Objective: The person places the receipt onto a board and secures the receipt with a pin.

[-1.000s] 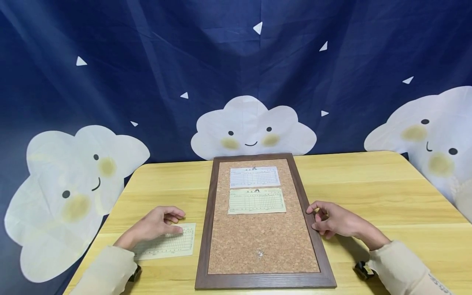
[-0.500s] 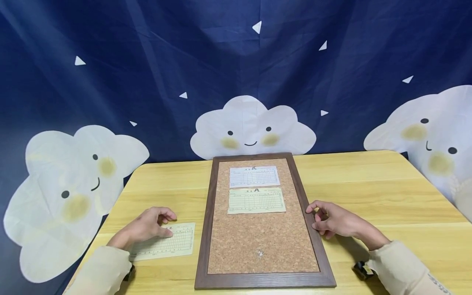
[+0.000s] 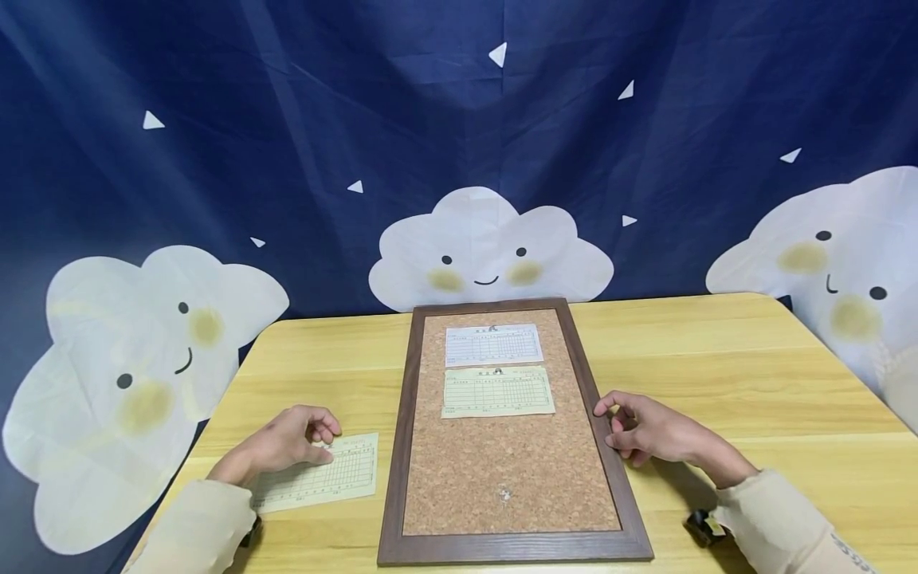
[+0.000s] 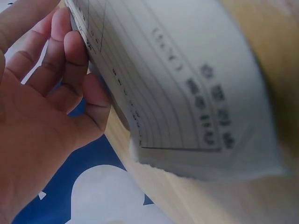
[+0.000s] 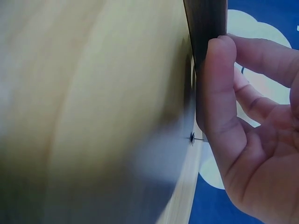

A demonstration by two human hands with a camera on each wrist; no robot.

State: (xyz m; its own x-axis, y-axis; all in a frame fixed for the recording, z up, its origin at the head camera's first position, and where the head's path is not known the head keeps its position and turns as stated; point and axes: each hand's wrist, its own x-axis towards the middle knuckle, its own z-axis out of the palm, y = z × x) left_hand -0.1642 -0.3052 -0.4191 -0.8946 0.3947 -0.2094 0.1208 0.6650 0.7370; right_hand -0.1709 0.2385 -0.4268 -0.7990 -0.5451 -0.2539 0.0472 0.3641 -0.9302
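Note:
My left hand (image 3: 287, 440) is over a pale green printed paper slip (image 3: 355, 470) on the table's left, thumb on it and index finger bent beyond its top edge. In the left wrist view, fingertips (image 4: 93, 98) lie along the slip and its near end curves up. My right hand (image 3: 653, 429) holds the right edge of a brown-framed cork board (image 3: 455, 470). In the right wrist view, the thumb (image 5: 219, 93) lies along the dark frame (image 5: 210, 28). A white slip (image 3: 495, 344) and another green slip (image 3: 498, 392) lie on the cork, each with a small metal piece at its top.
Small shiny pieces (image 3: 505, 496) sit on the lower cork, too small to tell apart. A tiny dark spiky thing (image 5: 192, 138) shows beside the frame in the right wrist view. The wooden table (image 3: 753, 359) meets a blue cloud-print curtain (image 3: 430, 96) behind.
My left hand has moved a little left along the green slip, uncovering more of its print, and its fingers have bent in slightly. My right hand stays on the frame.

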